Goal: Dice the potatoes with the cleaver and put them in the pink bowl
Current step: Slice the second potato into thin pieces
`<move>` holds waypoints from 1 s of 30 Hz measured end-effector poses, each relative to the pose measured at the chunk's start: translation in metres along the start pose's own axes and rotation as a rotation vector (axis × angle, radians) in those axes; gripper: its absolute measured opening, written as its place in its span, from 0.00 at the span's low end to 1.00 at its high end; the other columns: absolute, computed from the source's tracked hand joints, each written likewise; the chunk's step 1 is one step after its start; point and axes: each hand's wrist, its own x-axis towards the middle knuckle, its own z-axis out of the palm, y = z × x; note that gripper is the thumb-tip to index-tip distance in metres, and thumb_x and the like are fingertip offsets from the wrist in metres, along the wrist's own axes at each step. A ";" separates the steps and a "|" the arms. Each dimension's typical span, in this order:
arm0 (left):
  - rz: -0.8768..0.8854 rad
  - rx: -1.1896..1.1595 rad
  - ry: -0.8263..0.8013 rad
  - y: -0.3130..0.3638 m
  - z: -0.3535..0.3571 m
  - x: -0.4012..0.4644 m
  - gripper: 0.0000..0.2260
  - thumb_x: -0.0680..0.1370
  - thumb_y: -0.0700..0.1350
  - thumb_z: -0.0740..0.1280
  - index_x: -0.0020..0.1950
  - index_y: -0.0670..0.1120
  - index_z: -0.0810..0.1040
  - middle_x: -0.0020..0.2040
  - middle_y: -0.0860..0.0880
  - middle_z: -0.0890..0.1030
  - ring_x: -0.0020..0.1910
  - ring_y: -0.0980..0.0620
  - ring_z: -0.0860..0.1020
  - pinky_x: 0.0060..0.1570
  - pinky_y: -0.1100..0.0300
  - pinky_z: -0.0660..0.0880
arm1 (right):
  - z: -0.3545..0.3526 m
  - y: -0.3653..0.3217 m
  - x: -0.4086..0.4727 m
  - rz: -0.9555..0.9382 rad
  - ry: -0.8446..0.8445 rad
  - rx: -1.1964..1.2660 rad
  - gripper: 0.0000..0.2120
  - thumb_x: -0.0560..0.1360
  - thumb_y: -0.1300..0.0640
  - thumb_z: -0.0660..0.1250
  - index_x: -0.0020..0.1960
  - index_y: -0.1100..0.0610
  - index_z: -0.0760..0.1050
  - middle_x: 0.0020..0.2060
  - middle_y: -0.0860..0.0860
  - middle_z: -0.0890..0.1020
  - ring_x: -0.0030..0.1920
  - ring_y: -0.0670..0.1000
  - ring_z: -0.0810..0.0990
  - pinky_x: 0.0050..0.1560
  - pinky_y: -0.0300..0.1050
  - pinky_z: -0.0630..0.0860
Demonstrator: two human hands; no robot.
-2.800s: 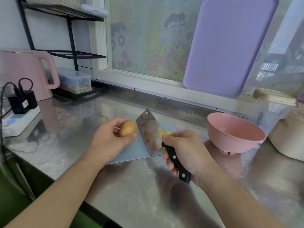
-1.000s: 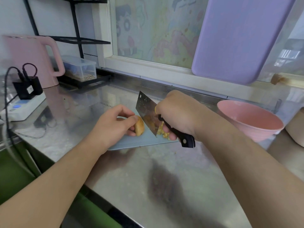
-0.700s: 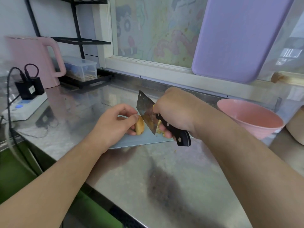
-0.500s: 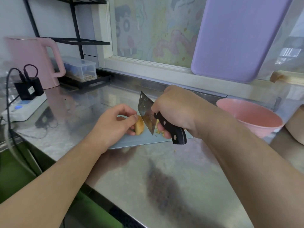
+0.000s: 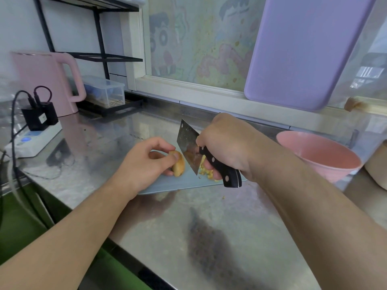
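At frame centre, the left hand point(image 5: 146, 164) is pinching the potato point(image 5: 179, 167) on the cutting board point(image 5: 167, 186); just right, the right hand point(image 5: 226, 147) is gripping the cleaver point(image 5: 189, 148).

The right hand's fingers point(image 5: 211, 164) and the steel cleaver blade point(image 5: 188, 147) hide most of the yellow diced potato pieces point(image 5: 206, 171) behind them.

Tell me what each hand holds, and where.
Left hand pinches the potato piece at its top and left side. Right hand grips the cleaver by its black handle.
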 end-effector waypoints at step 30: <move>-0.036 0.029 0.012 0.011 0.001 -0.006 0.05 0.77 0.43 0.77 0.52 0.47 0.84 0.45 0.44 0.88 0.40 0.44 0.88 0.58 0.45 0.83 | 0.003 0.001 0.003 0.007 -0.032 -0.011 0.12 0.80 0.67 0.57 0.39 0.64 0.72 0.21 0.55 0.74 0.16 0.52 0.71 0.24 0.39 0.71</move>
